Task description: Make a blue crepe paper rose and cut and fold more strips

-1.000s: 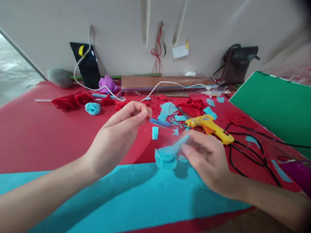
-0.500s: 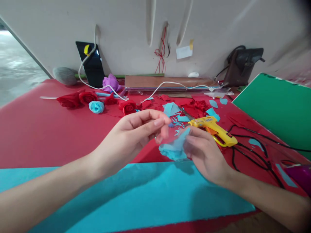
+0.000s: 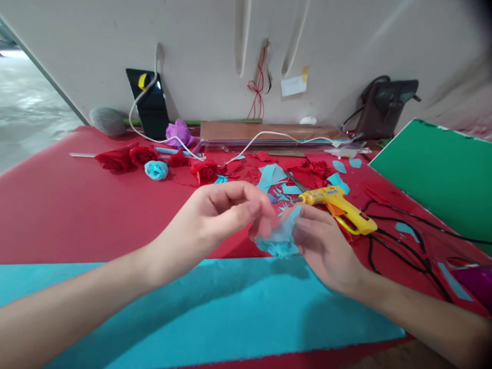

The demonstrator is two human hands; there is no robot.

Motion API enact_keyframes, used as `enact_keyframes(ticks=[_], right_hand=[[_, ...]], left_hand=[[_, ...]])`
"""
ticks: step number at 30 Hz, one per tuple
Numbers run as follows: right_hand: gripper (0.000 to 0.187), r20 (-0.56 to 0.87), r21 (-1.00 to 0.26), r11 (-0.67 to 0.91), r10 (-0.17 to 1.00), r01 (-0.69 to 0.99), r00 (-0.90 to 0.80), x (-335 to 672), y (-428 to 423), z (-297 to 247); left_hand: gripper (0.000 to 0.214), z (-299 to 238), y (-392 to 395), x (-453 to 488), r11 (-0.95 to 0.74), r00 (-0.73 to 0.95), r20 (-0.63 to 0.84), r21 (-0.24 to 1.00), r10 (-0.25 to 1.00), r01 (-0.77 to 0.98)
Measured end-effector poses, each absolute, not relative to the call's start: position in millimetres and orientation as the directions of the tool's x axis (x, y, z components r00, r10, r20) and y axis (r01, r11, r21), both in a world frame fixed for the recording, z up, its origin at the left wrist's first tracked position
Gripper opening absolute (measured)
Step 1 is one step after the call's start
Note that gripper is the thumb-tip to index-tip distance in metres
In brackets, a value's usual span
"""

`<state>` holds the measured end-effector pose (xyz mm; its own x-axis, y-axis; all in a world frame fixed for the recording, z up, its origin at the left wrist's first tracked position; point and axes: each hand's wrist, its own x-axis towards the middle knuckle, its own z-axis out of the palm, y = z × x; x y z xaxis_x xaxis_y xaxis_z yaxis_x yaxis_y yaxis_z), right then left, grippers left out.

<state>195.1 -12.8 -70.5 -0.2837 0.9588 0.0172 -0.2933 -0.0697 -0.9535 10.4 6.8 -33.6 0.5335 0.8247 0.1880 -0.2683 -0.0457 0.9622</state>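
Note:
My right hand (image 3: 325, 243) holds a small light-blue paper flower (image 3: 280, 233) just above the table, its fingers curled round it. My left hand (image 3: 219, 218) has come in from the left and pinches the flower's left side with thumb and fingertips. Both hands hover over the near edge of a blue paper sheet (image 3: 200, 312) lying on the red table cover (image 3: 57, 210). A yellow glue gun (image 3: 338, 205) lies just behind my right hand.
Red paper roses (image 3: 123, 158), a blue rose (image 3: 156, 169) and a purple flower (image 3: 179, 133) lie at the back left. Blue and red scraps, scissors (image 3: 292, 179), black cables (image 3: 400, 241), a green board (image 3: 442, 169), a phone (image 3: 149, 105) and a dark bag (image 3: 384, 107) surround them.
My left hand has moved right and down from a raised pinch to meet the blue flower. My right hand has lifted the flower slightly toward it.

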Motion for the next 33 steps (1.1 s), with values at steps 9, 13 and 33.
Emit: enact_keyframes(ticks=[9,13,33], right_hand=[[0.021,0.021,-0.976,-0.042,0.959,-0.215,-0.282,193,-14,-82],[0.023,0.007,-0.976,-0.055,0.959,-0.209,-0.282,193,-15,-84],[0.023,-0.033,-0.978,-0.093,0.952,-0.186,-0.304,194,-16,-89]], left_hand=[[0.009,-31,10,11,-0.138,0.390,0.176,0.983,0.904,-0.125],[0.008,-29,9,12,-0.152,0.362,0.177,0.984,0.915,-0.097],[0.028,-38,12,7,-0.173,0.466,0.231,0.971,0.854,-0.165]])
